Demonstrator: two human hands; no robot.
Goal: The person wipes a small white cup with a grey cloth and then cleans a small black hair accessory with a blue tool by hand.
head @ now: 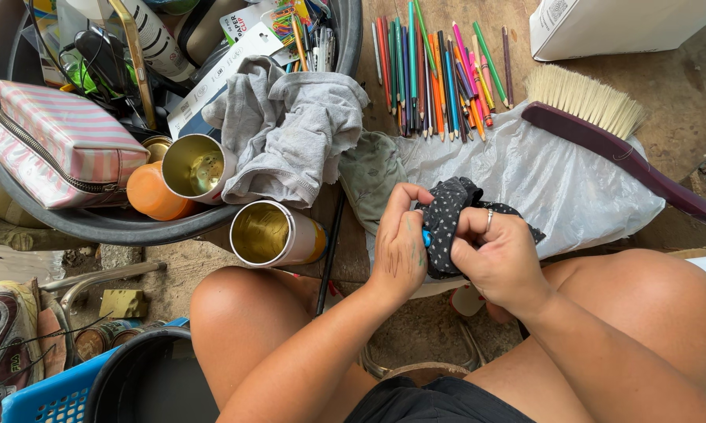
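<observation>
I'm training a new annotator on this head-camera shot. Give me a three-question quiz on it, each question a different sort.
1. True or false: both hands grip the dark dotted cloth.
2. Which lies on the clear plastic sheet? A) brush B) striped pouch C) orange cup
3. Fill in: the coloured pencils lie in a ___ above the sheet.

Key: 1 true: left hand and right hand both hold it. 2 A, the brush. 3 row.
</observation>
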